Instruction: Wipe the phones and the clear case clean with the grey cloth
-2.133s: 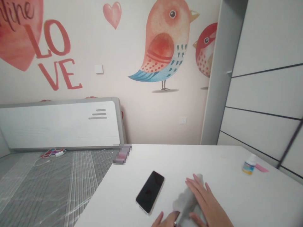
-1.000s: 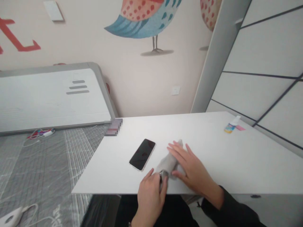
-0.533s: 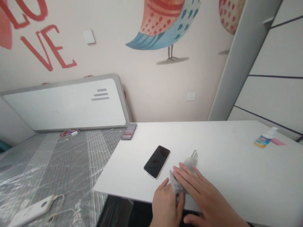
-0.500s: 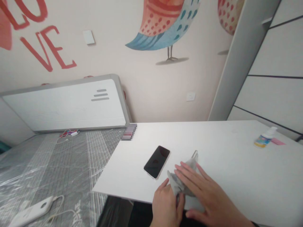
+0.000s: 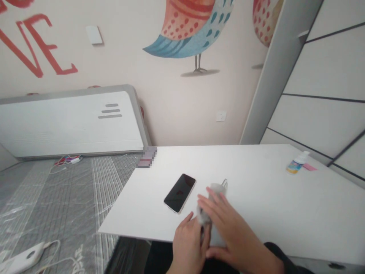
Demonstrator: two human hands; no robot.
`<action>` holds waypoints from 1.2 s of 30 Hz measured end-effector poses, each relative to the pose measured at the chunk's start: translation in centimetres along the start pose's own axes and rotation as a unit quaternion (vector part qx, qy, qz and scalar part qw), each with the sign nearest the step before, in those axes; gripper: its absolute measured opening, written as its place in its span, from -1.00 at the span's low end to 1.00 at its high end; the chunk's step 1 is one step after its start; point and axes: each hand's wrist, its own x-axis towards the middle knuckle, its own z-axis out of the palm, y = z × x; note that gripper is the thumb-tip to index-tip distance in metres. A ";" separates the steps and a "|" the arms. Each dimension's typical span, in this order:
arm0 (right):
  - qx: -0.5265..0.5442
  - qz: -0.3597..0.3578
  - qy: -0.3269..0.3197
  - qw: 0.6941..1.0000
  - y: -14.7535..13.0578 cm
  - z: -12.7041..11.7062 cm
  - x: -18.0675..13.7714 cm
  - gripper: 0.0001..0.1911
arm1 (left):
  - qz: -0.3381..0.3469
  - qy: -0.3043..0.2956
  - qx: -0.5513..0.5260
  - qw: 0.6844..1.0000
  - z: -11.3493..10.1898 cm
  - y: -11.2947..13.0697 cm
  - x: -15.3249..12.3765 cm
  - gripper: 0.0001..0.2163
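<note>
On the counter [image 5: 262, 201], the phone [image 5: 180, 193] lies left of the cloth [image 5: 217, 188], the bottle [image 5: 297, 163] far right. Left of the counter is the bed [image 5: 71, 194], its headboard [image 5: 65, 123] at the far end.

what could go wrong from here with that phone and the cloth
The left hand is close beside the phone, so it might nudge it. The right hand is over the grey cloth near the edge of the white table, so the cloth could slip off.
</note>
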 end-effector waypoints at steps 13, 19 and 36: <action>0.013 0.082 -0.032 0.996 -0.4 -1.1 0.6 0.04 | -0.019 -0.035 0.010 0.999 -0.4 -0.4 0.1 -0.82; 0.048 0.010 -0.070 0.996 -1.0 -1.1 0.7 0.10 | -0.024 -0.055 0.019 0.998 -0.5 -0.3 0.2 -0.81; 0.065 0.009 -0.050 0.997 -1.5 -0.8 1.3 0.04 | 0.003 -0.037 0.020 0.999 -0.3 -0.2 0.1 -0.84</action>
